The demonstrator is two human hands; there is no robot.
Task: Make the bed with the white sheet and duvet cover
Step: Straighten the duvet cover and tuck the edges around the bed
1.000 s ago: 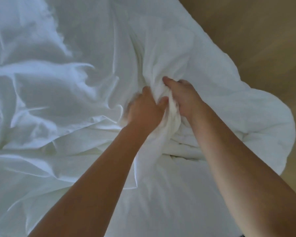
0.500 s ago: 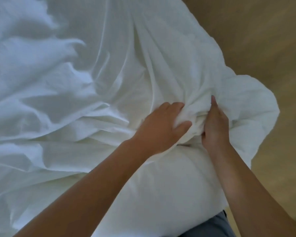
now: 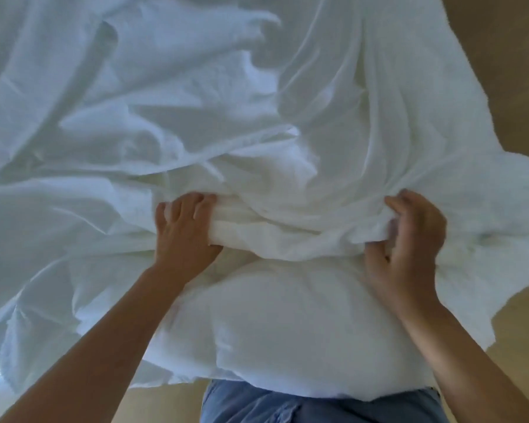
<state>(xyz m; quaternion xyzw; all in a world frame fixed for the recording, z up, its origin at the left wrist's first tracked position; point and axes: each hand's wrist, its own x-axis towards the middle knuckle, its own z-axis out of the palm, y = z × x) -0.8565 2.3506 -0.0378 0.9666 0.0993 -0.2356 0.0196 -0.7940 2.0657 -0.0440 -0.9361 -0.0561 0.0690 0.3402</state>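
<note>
two bare hands in the head view, both on white bedding. left hand [image 3: 184, 230] sits centre-left, back of the hand up. its fingers curl over the top of a bunched roll of the cover [image 3: 257, 123] with the thumb tucked below, so it grips the roll. right hand [image 3: 409, 239] is centre-right, well apart from the left and turned on its side. its fingers curl and the thumb closes on the other end of the same roll, so it grips cloth too.

the roll runs across between the two hands, thick and creased, and tight wrinkles fan up and away from each grip. the cover spreads over the whole upper and left part of the frame, rumpled. there are big loose folds upper left and long straight creases upper right, and the far folds are slightly blurred.

just below the roll is a smooth puffy bulk, the duvet [image 3: 287, 325], lying between the forearms and hanging down in front of the person. its lower edge overlaps blue jeans [image 3: 303, 404] at bottom centre. cannot tell whether a separate sheet lies among the white folds, since it is all one colour.

the cover's right edge hangs past the right hand with a ragged outline over the tan floor [image 3: 519, 87]. the floor shows down the right side and again at the bottom, either side of the jeans. both forearms are bare and come in from the bottom corners.
</note>
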